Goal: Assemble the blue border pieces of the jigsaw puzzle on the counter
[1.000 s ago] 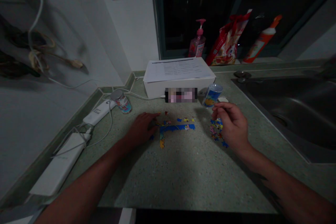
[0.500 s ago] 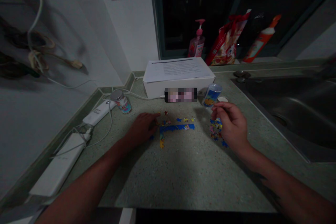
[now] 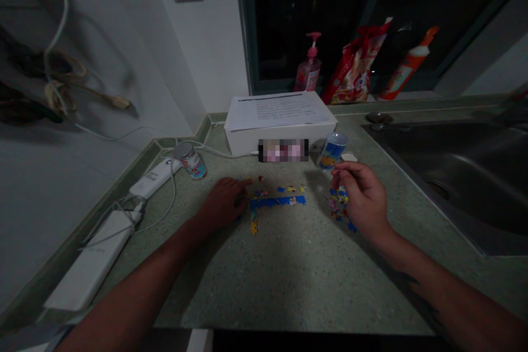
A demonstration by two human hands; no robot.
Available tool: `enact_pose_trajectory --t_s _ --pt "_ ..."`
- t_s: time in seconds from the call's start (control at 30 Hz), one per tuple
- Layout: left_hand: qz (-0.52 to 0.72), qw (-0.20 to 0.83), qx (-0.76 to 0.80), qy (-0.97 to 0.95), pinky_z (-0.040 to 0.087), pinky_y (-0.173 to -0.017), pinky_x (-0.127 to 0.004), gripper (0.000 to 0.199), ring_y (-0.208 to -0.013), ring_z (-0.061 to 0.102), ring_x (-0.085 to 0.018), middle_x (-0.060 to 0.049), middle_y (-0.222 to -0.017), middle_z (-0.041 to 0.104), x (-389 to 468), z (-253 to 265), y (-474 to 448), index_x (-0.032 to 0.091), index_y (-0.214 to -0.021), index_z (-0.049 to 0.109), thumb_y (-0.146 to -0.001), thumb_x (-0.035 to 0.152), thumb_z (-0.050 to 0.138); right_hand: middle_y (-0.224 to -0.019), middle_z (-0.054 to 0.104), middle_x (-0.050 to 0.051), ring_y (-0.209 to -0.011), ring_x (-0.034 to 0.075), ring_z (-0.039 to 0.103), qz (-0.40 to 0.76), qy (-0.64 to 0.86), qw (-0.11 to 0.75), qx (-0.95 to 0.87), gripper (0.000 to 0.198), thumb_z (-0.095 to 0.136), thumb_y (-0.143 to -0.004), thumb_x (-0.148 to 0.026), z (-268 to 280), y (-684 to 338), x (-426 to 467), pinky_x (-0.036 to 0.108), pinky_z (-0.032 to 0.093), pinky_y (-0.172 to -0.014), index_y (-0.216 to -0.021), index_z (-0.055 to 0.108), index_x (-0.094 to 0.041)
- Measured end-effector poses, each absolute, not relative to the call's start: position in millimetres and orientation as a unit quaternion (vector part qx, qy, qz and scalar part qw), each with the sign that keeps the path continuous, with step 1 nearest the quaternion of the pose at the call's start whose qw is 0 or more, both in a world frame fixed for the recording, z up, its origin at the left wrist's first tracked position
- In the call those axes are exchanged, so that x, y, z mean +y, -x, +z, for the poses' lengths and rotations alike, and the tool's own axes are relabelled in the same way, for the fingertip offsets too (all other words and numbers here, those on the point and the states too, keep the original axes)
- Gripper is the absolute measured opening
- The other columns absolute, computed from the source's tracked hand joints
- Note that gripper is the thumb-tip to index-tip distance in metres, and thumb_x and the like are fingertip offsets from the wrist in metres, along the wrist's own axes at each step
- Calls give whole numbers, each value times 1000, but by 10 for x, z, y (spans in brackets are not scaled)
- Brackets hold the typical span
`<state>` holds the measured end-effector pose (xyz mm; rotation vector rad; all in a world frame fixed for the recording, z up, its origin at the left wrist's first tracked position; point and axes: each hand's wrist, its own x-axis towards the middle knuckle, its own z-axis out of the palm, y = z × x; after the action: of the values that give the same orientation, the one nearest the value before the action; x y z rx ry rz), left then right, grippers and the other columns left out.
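On the counter lies a joined L-shaped strip of jigsaw puzzle (image 3: 277, 201), blue along the top with a yellow piece at its lower left end. My left hand (image 3: 225, 201) rests at its left, index finger stretched out beside small loose pieces; nothing shows in its grip. Loose puzzle pieces (image 3: 291, 189) lie just above the strip. My right hand (image 3: 363, 192) hovers over a pile of mixed pieces (image 3: 338, 206), thumb and fingers pinched together. Whatever is between those fingertips, if anything, is too small to make out.
Behind the pieces stand a white box (image 3: 243, 140) with printed paper on top, a phone (image 3: 283, 150) with a blurred screen, and a blue canister (image 3: 332, 149). A lidded jar (image 3: 190, 160) and white power strips (image 3: 97, 258) lie left. The sink (image 3: 474, 176) is at right.
The camera view has shifted very slightly. Both hands keep nearly the same pose and place, and the puzzle pieces show no clear movement.
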<state>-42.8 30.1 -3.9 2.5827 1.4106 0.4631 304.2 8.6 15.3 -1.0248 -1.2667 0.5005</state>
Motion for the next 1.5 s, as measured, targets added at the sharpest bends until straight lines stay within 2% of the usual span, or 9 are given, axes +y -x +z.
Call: enact_pose_trajectory --t_s 0.47,0.57,0.77,0.9,1.13,1.3,1.5 --pt "173 91 468 -862 51 -115 -57 57 -116 71 -32 -8 -115 79 200 -8 451 22 -145 66 -89 13 71 -88 74 -1 -67 16 67 231 447 652 -567 9 68 -99 -24 150 -3015 76 31 58 -62 -104 76 -27" --pt "179 102 452 -868 49 -117 -58 56 -119 70 -31 -6 -119 79 116 28 425 26 -145 66 -91 13 68 -88 74 0 -68 16 67 236 452 645 -569 9 69 -99 -25 133 -3003 68 31 58 -62 -105 76 -26" --pt "153 123 411 -890 55 -107 -55 51 -112 71 -32 -7 -115 78 -105 154 301 26 -142 67 -92 13 69 -89 74 1 -68 16 68 228 456 617 -600 11 66 -100 -26 86 -2970 21 31 58 -63 -106 76 -25" --pt "145 123 402 -896 57 -106 -56 42 -114 71 -33 -9 -116 78 -222 237 237 27 -136 69 -96 15 67 -93 75 2 -73 17 69 205 456 582 -641 13 63 -103 -26 70 -2930 -30 33 58 -68 -107 75 -24" --pt "106 112 392 -907 56 -107 -55 40 -111 71 -33 -9 -115 78 -314 359 209 29 -132 71 -96 13 63 -94 75 4 -85 21 73 161 389 505 -754 16 58 -105 -19 89 -2808 -127 35 59 -75 -107 73 -25" --pt "68 98 383 -916 57 -100 -51 23 -101 71 -31 -7 -100 76 -382 354 126 23 -109 74 -98 9 60 -100 76 6 -87 21 74 191 334 380 -841 17 54 -107 -19 27 -2643 -270 34 59 -75 -110 70 -23" --pt "89 90 381 -916 57 -95 -49 24 -97 70 -30 -7 -99 76 -365 327 151 21 -112 73 -95 6 63 -99 75 8 -88 22 72 161 322 249 -899 23 54 -107 -21 10 -2451 -403 36 58 -76 -116 75 -20"
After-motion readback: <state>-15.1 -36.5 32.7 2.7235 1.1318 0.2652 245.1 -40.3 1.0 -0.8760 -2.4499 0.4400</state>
